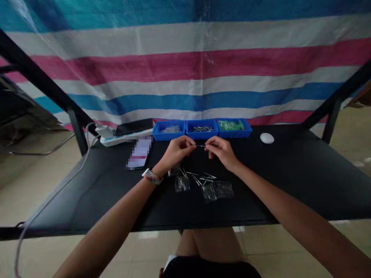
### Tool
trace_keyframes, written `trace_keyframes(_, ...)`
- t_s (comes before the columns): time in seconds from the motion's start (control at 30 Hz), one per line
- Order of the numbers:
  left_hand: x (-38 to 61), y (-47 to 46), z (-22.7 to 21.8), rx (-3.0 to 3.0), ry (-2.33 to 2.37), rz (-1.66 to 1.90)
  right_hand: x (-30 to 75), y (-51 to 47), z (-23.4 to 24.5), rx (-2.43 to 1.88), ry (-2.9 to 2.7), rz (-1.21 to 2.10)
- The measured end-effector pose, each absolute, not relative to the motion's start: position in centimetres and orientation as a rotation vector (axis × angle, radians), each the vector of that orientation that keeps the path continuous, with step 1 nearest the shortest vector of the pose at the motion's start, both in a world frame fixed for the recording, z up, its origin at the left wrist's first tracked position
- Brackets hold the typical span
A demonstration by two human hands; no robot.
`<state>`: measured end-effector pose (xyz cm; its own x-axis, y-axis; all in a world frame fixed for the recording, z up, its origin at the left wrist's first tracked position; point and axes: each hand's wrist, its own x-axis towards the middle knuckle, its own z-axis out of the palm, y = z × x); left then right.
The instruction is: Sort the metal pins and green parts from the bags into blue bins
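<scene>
My left hand (176,151) and my right hand (220,151) meet above the black table (290,181), both pinching the ends of a thin metal pin (200,146) held level between them. A colourful band sits on my left wrist. Below my hands lie several loose metal pins (201,177) and small clear plastic bags (217,190), one more bag (182,183) nearer my left forearm.
Three blue trays (202,129) stand in a row at the table's back edge, holding a bag, metal pins and green parts. A phone (139,154), a white power strip (116,139) with cable, and a white round object (267,138) lie nearby. A striped tarp hangs behind.
</scene>
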<state>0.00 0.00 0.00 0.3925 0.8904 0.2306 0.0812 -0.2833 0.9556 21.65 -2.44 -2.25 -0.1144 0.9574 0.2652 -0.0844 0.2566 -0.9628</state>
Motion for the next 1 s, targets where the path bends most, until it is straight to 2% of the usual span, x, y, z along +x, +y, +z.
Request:
trace_keyframes(0.27,0.1,-0.2,0.2,1.669,0.831,1.0,21.5,-2.4,-1.6,-0.932,-1.366,1.091)
trace_keyframes(0.47,-0.1,0.0,-0.2,1.614,0.8,1.02,22.5,-1.1,-0.8,-0.96,-1.298,0.864)
trace_keyframes(0.73,-0.1,-0.1,0.0,1.637,0.838,0.991,23.7,-0.5,-0.9,-1.076,-1.41,0.949)
trace_keyframes(1.0,-0.2,0.0,0.1,1.63,0.858,1.021,20.4,-5.2,-0.2,-0.78,-2.049,0.916)
